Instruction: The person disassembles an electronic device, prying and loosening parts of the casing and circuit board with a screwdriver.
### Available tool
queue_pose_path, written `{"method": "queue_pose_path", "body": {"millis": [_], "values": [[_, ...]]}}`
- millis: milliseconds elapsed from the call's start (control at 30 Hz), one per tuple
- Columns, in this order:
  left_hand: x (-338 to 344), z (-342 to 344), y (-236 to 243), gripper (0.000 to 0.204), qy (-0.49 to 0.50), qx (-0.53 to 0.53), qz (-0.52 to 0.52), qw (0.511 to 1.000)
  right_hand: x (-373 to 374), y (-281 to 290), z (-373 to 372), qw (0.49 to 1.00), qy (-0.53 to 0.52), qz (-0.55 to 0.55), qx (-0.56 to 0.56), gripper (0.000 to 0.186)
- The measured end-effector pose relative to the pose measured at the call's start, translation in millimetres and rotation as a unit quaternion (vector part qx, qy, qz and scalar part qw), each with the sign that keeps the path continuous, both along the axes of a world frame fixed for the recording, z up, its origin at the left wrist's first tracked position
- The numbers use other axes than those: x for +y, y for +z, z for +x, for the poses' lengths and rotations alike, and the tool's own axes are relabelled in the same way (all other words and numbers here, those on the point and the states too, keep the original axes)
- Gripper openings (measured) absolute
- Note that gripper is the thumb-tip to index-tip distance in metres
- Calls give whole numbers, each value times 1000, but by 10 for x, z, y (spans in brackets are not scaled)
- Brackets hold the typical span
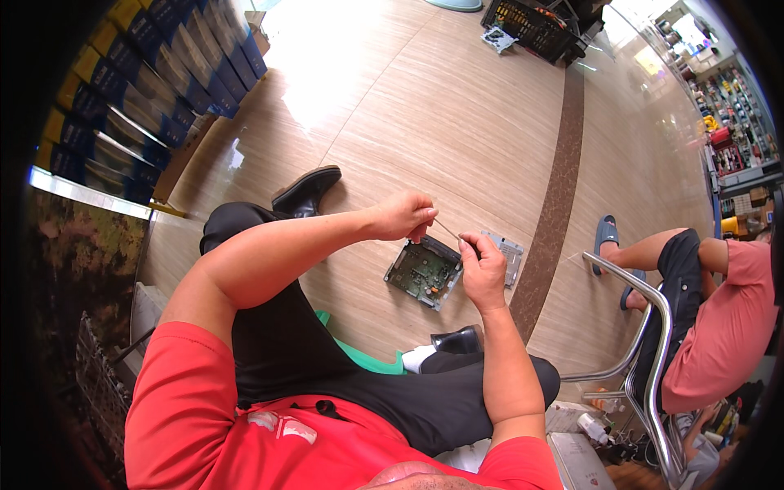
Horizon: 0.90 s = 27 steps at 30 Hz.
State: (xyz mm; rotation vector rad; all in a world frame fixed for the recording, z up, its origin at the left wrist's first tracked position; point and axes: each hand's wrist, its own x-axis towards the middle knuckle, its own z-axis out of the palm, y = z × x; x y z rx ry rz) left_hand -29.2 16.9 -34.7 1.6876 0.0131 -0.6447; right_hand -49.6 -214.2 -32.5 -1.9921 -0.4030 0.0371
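Note:
A slim screwdriver (448, 229) spans the gap between my two hands, in the air above the floor. My left hand (403, 216) pinches the tip end of its thin shaft; whether a screw sits at the tip is too small to tell. My right hand (485, 268) closes around the other end, where a bit of dark handle shows. Below both hands, an opened electronic unit (423, 273) lies on the floor with its green circuit board facing up. A flat silver metal cover (508, 255) lies beside it, partly behind my right hand.
Boxed goods (155, 73) stand on a rack at the far left. A black crate (535, 28) is on the floor at the back. To the right, another person in a pink shirt (723, 327) sits by a metal-framed chair (665, 327). Green plastic (363, 357) shows under my legs.

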Motion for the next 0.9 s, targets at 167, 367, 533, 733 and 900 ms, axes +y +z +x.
{"method": "queue_pose_path", "body": {"millis": [167,367,533,733,900], "values": [[-8,7,-11,33,-28,-24,53,998,-7,6,-8,1000,-2,-12,12,11],[-7,-2,-4,32,-38,-47,72,996,-17,22,-9,1000,4,-9,11,11],[-3,-34,54,27,-22,-86,96,991,-6,32,-8,1000,9,-9,16,11],[-8,-55,93,25,-26,-125,131,983,-19,27,-3,1000,14,-8,9,12],[22,-76,12,21,-55,-231,231,944,-3,44,-3,1000,19,-16,19,11]]}}
